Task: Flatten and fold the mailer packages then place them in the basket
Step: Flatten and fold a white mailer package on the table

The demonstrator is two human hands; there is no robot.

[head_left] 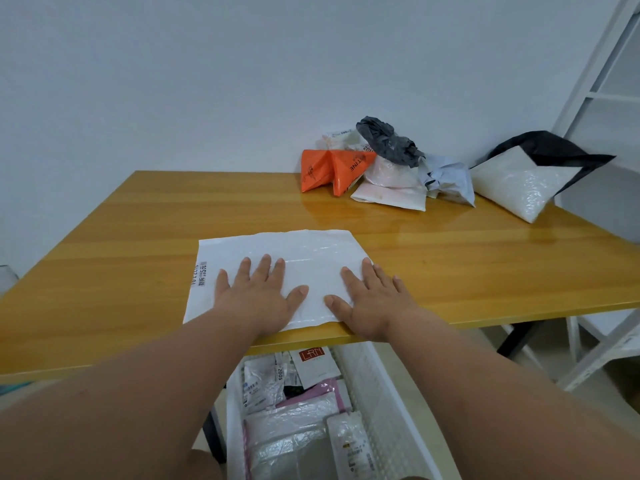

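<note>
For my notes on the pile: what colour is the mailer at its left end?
Bright orange mailer with dark print, seen best in the head view.

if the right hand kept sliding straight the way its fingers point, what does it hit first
The right hand lies flat on the white mailer, fingers pointing toward the far wall. Past the mailer's far edge comes bare table, then probably the white crumpled mailer in the pile, though depth is unclear.

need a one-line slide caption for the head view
Both hands, left hand and right hand, press a white mailer flat on the wooden table, above the basket.
</note>
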